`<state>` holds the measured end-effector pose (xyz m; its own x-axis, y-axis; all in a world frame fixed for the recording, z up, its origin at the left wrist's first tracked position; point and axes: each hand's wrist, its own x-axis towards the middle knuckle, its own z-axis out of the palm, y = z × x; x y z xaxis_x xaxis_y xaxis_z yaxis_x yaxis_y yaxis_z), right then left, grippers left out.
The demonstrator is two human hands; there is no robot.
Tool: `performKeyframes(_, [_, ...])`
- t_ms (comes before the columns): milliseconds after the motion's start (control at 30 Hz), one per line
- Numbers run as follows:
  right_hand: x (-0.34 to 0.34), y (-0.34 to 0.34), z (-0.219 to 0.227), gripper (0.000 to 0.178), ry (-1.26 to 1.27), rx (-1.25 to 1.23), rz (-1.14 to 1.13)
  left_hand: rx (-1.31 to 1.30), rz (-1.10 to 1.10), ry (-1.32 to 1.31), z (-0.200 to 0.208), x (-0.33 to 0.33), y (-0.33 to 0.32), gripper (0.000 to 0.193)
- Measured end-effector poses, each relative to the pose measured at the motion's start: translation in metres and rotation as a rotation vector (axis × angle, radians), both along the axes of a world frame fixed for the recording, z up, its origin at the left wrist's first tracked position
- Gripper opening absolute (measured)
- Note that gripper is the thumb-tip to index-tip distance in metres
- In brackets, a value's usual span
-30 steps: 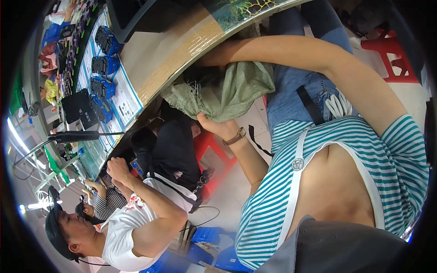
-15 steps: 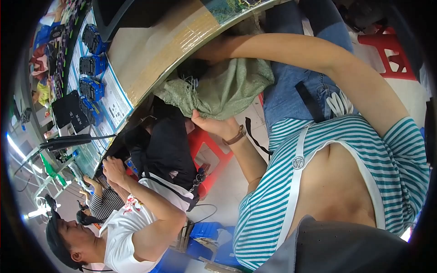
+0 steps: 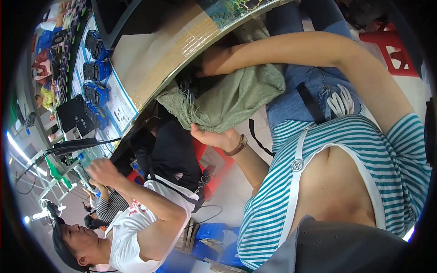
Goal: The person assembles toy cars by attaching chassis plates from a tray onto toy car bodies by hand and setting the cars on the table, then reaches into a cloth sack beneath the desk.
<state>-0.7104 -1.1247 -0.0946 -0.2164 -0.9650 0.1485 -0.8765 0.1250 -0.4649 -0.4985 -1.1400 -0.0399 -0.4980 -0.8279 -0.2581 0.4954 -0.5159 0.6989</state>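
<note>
A green woven sack (image 3: 241, 100) with a frayed rim lies over my lap, below the table edge, its mouth facing left. My left hand (image 3: 215, 138), with a brown-strapped watch on the wrist, is closed on the lower side of the sack near its rim. My right arm reaches across the top of the sack. My right hand (image 3: 215, 61) is at the sack's mouth under the table edge, its fingers mostly hidden in shadow. Small dark items (image 3: 185, 87) show inside the mouth, too dim to name.
The table edge (image 3: 182, 57) curves above the sack. Several blue-and-black devices (image 3: 96, 70) stand on printed sheets, beside a black box (image 3: 75, 114). A co-worker in a white shirt (image 3: 150, 227) sits at left, near a black bag (image 3: 175, 150). Red stools (image 3: 393, 50) and blue bins (image 3: 211, 232) stand around.
My right hand has drawn back slightly and shows more. The sack's body has shifted a little right and down with my left hand still on it. The co-worker's hand has moved left.
</note>
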Motion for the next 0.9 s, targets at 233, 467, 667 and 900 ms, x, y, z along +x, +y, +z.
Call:
performKeyframes(233, [0.011, 0.014, 0.017, 0.034, 0.062, 0.196, 0.031, 0.079, 0.092, -0.106, 0.034, -0.017, 0.023, 0.049])
performKeyframes(467, [0.009, 0.089, 0.083, 0.046, 0.330, -0.026, 0.101, 0.092, 0.037, -0.065, 0.026, -0.004, 0.013, 0.053])
performKeyframes(667, [-0.001, 0.117, 0.109, 0.052, 0.314, -0.379, 0.185, -0.194, 0.188, -0.437, 0.041, -0.001, 0.030, 0.056])
performKeyframes(900, [-0.013, 0.147, 0.116, 0.046, 0.272, -0.781, 0.186, 0.075, -0.141, 0.049, -0.016, 0.015, -0.011, 0.061])
